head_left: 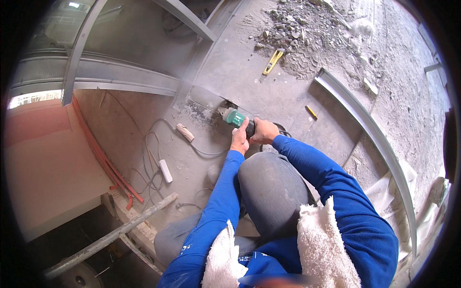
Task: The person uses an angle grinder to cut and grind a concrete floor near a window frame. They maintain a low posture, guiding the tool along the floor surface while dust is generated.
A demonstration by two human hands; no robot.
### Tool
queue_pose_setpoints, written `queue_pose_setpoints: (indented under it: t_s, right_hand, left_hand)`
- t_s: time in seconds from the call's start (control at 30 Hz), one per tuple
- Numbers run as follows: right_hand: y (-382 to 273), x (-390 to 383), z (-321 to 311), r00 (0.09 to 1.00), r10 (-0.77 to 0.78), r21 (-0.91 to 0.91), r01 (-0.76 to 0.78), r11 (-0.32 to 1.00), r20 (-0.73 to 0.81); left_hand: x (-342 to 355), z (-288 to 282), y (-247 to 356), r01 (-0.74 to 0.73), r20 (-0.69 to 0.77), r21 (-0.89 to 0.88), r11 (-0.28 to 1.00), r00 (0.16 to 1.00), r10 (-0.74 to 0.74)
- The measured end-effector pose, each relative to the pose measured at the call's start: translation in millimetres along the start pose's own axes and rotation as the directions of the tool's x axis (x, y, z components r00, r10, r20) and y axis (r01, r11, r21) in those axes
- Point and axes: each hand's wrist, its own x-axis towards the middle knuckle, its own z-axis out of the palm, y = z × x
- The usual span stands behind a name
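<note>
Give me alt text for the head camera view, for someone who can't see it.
A person's left hand and right hand grip a green and black angle grinder at the dusty floor, seen from above. Ahead, a yellow utility knife lies beside grey rubble; to the right lies a long metal channel.

Soft light brightens the dusty grey concrete floor point(288, 105) here; the dark opening point(72, 235) lower left lies in shadow, and fisheye distortion bows the long silver metal channel point(346, 100).
</note>
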Motion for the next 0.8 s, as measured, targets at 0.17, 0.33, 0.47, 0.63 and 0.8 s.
queue_pose_setpoints:
  t_s: [0.17,0.33,0.47,0.63,0.8]
  right_hand:
    - [3.3,-5.2,-0.5,1.0,-0.001,-0.001,0.001,1.0,0.0]
    - [3.3,-8.1,-1.3,1.0,-0.004,-0.004,0.004,1.0,-0.007]
    - [4.3,-10.4,-2.5,1.0,0.004,-0.007,-0.004,1.0,-0.003]
    - [6.5,-10.1,-1.5,1.0,-0.006,0.01,0.006,1.0,-0.013]
    - [8.9,-10.3,0.7,1.0,-0.005,-0.004,0.005,1.0,-0.007]
  left_hand:
    - [-1.7,1.4,-2.9,0.0,-0.004,0.009,1.0,1.0,0.0]
    - [-3.5,2.7,-5.9,0.014,-0.012,0.002,1.0,1.0,-0.014]
    - [-3.0,3.7,-7.5,0.006,-0.012,-0.004,1.0,1.0,-0.006]
    - [-2.5,2.7,-10.0,0.004,-0.017,0.003,1.0,1.0,-0.004]
    - [-1.6,2.1,-12.8,-0.003,0.0,-0.009,1.0,1.0,0.003]
